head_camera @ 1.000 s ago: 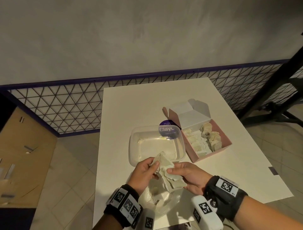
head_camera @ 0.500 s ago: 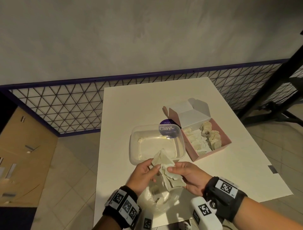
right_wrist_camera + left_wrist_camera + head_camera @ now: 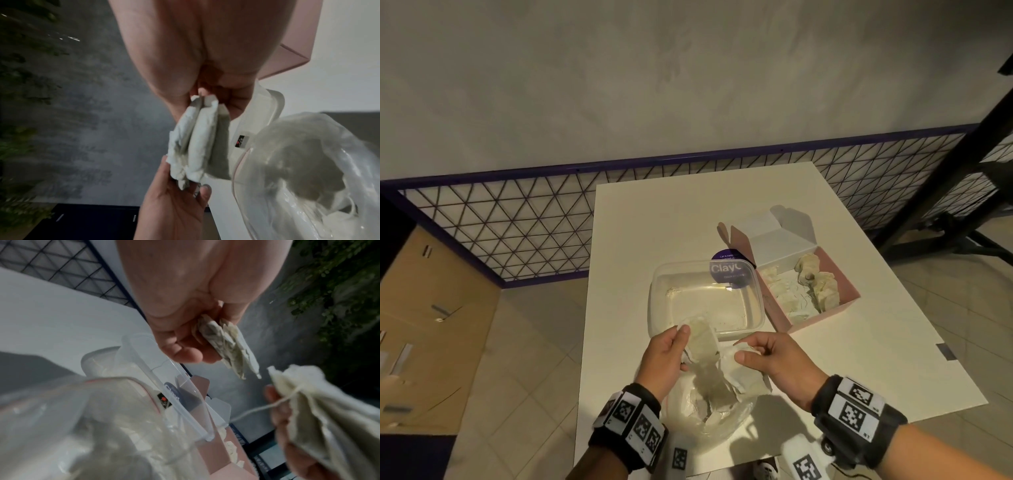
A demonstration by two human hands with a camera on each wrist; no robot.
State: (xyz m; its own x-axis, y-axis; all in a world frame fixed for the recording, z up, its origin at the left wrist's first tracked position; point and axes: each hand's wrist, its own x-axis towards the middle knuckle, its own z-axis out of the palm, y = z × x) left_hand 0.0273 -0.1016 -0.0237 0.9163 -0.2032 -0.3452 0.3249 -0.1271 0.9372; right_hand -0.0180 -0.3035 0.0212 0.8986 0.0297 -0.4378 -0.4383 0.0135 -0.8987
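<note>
Over the table's front edge my left hand (image 3: 678, 344) pinches one pale flat sachet (image 3: 703, 342) between thumb and fingers. The left wrist view shows this sachet (image 3: 226, 344) as thin and crumpled. My right hand (image 3: 742, 350) pinches a bundle of similar sachets (image 3: 744, 377) by its top, and the bundle (image 3: 201, 142) hangs down with a thin string (image 3: 257, 408) trailing. A small gap separates the single sachet from the bundle. Below both hands a clear plastic bag (image 3: 709, 418) with more sachets stands open on the table.
A clear plastic container (image 3: 654, 308) sits just beyond the hands, a purple round label (image 3: 729, 270) behind it. To its right an open pink box (image 3: 822, 315) holds several pale sachets. A wire mesh fence and grey wall stand behind the white table (image 3: 859, 359).
The hands, close together on one bundle earlier, have moved apart. My left hand has drawn a single sachet away to the left while the right keeps the others.
</note>
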